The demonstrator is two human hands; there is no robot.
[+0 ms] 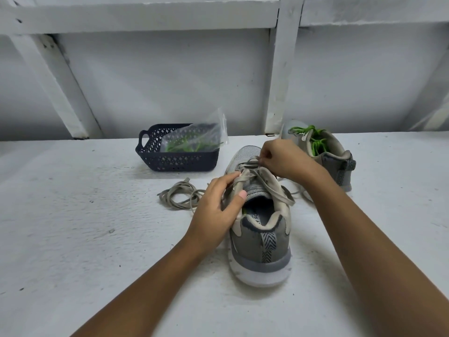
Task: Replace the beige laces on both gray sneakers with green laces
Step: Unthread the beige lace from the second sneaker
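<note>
Near gray sneaker (260,242) stands heel toward the camera, mid-counter (73,215), and both hands are on it. The left hand (218,205) grips the eyelet side, thumb pressed on the tongue and fingers (228,181) curled over the lace rows. That reads as bracing, so the shoe won't slide when the lace gets pulled. The right hand (284,159) reaches further toward the toe, pinching the beige lace (272,183) at a lower crossing. I'd judge it's loosening that lace to draw it out.

The far gray sneaker (337,161) sits back right by the wall, green laces (313,137) already in it, parked out of the way. A loose beige lace (177,194) lies coiled just left of the near shoe, beside the left hand. Behind it sits the navy basket (175,164), holding a clear plastic bag (199,137) with a green lace (184,145) inside, handy for the next step.

There's open counter to the left and toward the camera. On the right the far sneaker crowds in close. The counter's near edge is out of view.
</note>
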